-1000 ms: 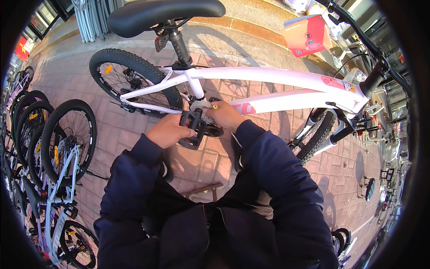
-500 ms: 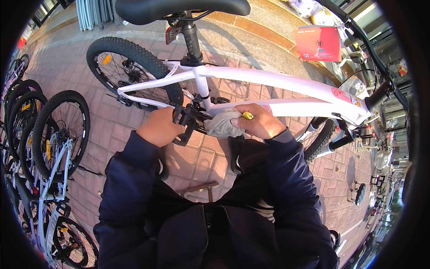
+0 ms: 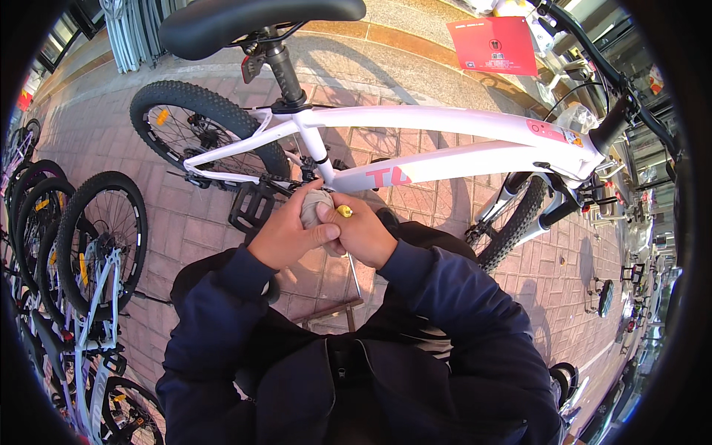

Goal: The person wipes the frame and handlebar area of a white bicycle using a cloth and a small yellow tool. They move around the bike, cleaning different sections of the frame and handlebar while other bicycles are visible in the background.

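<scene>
Two hands (image 3: pixel 285 236) (image 3: pixel 365 236), one cloth (image 3: pixel 317 208) between them

Both hands (image 3: pixel 288 236) around bunched greyish cloth (image 3: pixel 317 205), near pale pink bicycle frame (image 3: pixel 445 119)

- Cloth (image 3: pixel 317 208): grey-beige, bunched up, clasped between left hand (image 3: pixel 288 236) and right hand (image 3: pixel 365 231).
- Yellow piece (image 3: pixel 344 211): small, poking out of the right hand, beside the cloth; the rest hidden.
- Bike (image 3: pixel 460 162): pinkish white, upright, just beyond both hands.
- Pedal (image 3: pixel 252 208): black, flat, just beyond the left hand.
</scene>
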`<state>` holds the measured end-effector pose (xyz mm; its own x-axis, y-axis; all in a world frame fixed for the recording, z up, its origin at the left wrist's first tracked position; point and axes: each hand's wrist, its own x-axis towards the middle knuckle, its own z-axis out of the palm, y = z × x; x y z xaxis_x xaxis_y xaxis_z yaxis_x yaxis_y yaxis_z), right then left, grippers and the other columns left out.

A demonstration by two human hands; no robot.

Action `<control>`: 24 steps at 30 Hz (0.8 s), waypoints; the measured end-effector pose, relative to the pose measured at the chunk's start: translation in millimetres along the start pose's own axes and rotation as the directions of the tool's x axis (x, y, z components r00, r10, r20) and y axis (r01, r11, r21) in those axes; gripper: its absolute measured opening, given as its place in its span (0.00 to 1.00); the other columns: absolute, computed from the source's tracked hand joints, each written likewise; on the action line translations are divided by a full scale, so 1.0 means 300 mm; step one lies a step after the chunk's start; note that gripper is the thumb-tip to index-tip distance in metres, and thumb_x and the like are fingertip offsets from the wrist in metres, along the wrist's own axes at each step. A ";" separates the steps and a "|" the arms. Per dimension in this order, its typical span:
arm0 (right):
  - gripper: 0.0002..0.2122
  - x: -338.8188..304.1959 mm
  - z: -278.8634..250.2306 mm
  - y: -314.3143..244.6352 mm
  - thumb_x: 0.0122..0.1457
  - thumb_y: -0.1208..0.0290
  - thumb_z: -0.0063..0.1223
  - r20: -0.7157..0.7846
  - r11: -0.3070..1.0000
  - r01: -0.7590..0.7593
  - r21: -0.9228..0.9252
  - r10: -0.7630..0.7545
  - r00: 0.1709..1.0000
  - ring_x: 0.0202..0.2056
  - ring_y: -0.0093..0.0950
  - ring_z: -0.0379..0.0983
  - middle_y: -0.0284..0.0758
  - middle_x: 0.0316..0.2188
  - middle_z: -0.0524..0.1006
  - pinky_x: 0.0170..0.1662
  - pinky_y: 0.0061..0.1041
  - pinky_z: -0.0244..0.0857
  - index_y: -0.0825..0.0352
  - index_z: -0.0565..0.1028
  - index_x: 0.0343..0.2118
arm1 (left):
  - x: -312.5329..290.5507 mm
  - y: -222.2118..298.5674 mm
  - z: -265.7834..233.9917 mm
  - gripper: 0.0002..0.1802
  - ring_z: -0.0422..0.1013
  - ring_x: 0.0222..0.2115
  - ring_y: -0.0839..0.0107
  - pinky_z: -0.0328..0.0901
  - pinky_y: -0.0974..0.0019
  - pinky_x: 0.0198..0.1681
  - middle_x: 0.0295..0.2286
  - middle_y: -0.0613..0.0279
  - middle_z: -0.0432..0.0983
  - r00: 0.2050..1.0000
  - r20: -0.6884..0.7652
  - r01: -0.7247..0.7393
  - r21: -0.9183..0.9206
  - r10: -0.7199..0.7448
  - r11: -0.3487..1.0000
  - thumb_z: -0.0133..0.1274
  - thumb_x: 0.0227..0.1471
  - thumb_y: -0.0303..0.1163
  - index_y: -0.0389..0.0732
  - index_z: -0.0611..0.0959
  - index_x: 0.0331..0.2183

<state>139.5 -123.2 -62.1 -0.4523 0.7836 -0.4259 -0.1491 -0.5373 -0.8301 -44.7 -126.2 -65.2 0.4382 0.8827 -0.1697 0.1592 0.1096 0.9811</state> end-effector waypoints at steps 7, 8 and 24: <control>0.24 0.058 -0.015 0.027 0.71 0.52 0.42 -0.046 0.806 0.389 -0.445 -0.454 0.890 0.45 0.30 0.73 0.37 0.43 0.76 0.51 0.27 0.65 0.70 0.69 0.56 | 0.034 -0.055 0.026 0.32 0.69 0.53 0.67 0.67 0.61 0.53 0.53 0.55 0.69 0.985 -0.060 0.095 -0.596 -0.162 0.797 0.57 0.60 0.42 0.37 0.65 0.59; 0.26 0.068 -0.013 0.035 0.70 0.51 0.41 -0.068 0.776 0.365 -0.515 -0.461 0.885 0.50 0.32 0.72 0.38 0.47 0.76 0.56 0.29 0.63 0.70 0.68 0.59 | 0.029 -0.058 0.043 0.34 0.66 0.55 0.67 0.66 0.60 0.56 0.56 0.57 0.66 0.988 0.015 0.105 -0.791 -0.153 0.602 0.56 0.61 0.43 0.39 0.64 0.60; 0.27 0.006 -0.101 -0.113 0.55 0.62 0.65 0.098 0.653 0.222 -0.725 -0.221 0.970 0.44 0.38 0.78 0.49 0.43 0.79 0.49 0.32 0.69 0.70 0.72 0.55 | 0.007 0.040 0.042 0.29 0.69 0.16 0.74 0.68 0.70 0.17 0.29 0.60 0.72 0.972 0.111 0.225 -0.172 -0.208 0.959 0.42 0.50 0.16 0.34 0.64 0.56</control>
<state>170.3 -94.1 -45.6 -0.4921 0.8485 -0.1946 0.4395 0.0491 -0.8969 -30.6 -128.9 -54.9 0.4911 0.7844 -0.3789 0.0985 0.3821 0.9189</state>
